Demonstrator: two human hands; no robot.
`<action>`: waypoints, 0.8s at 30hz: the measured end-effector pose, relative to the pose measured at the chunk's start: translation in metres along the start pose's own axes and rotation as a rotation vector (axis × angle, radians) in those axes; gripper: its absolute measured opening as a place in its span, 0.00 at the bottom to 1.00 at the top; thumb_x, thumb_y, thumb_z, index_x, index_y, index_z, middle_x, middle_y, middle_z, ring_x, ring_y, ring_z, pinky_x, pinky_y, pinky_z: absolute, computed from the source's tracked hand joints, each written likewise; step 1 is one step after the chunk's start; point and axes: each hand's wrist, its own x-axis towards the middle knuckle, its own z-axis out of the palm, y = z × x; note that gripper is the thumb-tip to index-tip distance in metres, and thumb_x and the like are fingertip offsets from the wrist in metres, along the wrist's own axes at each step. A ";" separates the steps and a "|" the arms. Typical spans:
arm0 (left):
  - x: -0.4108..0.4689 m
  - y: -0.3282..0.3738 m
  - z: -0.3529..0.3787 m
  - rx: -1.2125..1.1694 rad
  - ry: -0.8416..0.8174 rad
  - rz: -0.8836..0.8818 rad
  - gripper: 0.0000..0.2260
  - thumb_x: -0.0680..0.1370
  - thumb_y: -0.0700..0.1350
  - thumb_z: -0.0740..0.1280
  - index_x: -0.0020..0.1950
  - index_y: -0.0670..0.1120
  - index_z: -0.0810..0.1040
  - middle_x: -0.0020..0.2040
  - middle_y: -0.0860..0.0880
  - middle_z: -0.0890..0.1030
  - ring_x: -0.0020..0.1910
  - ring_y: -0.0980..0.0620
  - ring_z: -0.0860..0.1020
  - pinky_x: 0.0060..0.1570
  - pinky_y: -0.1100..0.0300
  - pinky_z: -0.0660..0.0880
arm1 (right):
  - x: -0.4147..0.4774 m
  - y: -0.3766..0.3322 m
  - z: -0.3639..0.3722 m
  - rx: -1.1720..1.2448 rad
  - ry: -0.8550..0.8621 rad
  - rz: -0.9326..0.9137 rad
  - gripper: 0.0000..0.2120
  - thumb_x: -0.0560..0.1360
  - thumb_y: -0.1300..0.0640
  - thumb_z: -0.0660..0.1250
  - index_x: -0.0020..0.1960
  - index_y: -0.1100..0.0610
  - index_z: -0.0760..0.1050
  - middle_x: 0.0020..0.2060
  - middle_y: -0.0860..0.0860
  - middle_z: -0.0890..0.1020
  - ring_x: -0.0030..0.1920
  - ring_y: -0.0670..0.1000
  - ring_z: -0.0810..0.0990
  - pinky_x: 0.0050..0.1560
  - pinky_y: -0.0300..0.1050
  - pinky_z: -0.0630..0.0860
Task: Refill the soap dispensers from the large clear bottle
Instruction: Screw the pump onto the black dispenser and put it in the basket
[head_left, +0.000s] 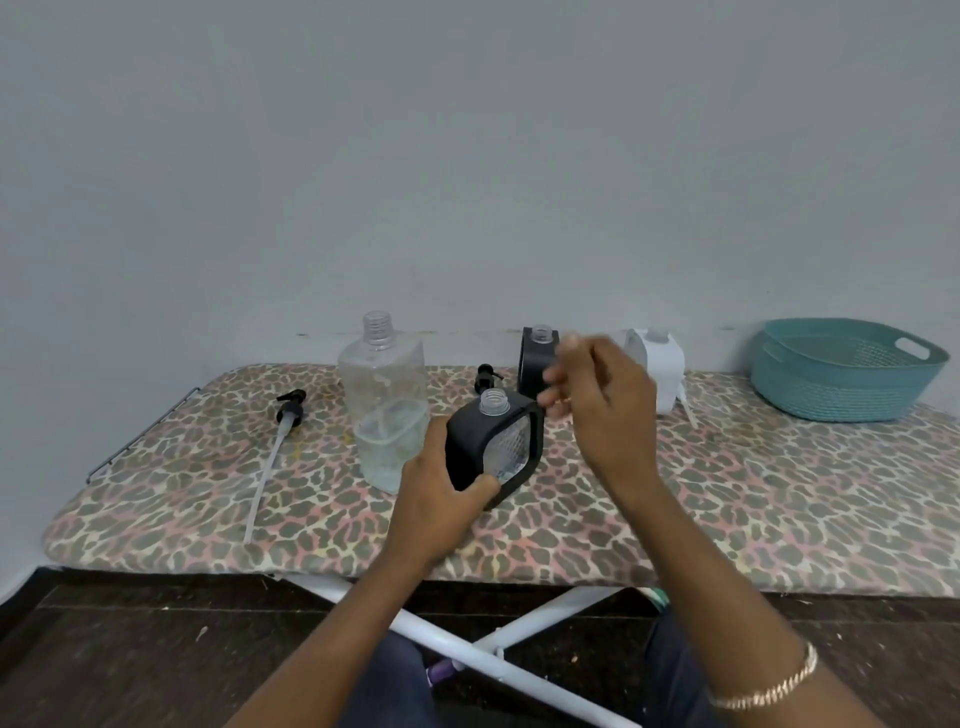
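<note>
1. Clasping a black soap dispenser (uncapped, tilted, ribbed clear face), the left grip holds it mid-ironing board.
2. Large clear bottle stands just left, uncapped, liquid low.
3. Right grip is blurred; I cannot tell whether it holds anything.

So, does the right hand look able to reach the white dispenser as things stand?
Probably yes: the right hand hovers just left of the white dispenser, with nothing between them. Whether its blurred fingers hold something is unclear.
</note>
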 end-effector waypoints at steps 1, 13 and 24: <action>0.001 -0.002 0.000 -0.017 -0.002 -0.009 0.22 0.73 0.46 0.73 0.65 0.55 0.72 0.51 0.55 0.83 0.47 0.57 0.82 0.45 0.54 0.81 | 0.017 -0.012 0.002 -0.024 -0.007 -0.046 0.17 0.86 0.44 0.62 0.49 0.55 0.79 0.38 0.51 0.85 0.34 0.47 0.86 0.36 0.43 0.84; 0.001 -0.008 0.002 -0.096 -0.007 -0.048 0.20 0.76 0.47 0.79 0.62 0.62 0.75 0.53 0.69 0.83 0.52 0.67 0.82 0.48 0.73 0.76 | 0.193 -0.009 0.131 -0.847 -0.834 0.272 0.16 0.79 0.56 0.76 0.56 0.69 0.79 0.46 0.57 0.89 0.30 0.50 0.86 0.53 0.51 0.84; 0.008 -0.013 0.003 -0.116 -0.025 -0.078 0.19 0.76 0.47 0.79 0.57 0.65 0.74 0.51 0.73 0.81 0.51 0.70 0.81 0.46 0.77 0.74 | 0.171 0.073 0.171 -1.003 -0.992 0.500 0.20 0.85 0.61 0.64 0.73 0.70 0.71 0.64 0.63 0.80 0.34 0.52 0.79 0.28 0.37 0.79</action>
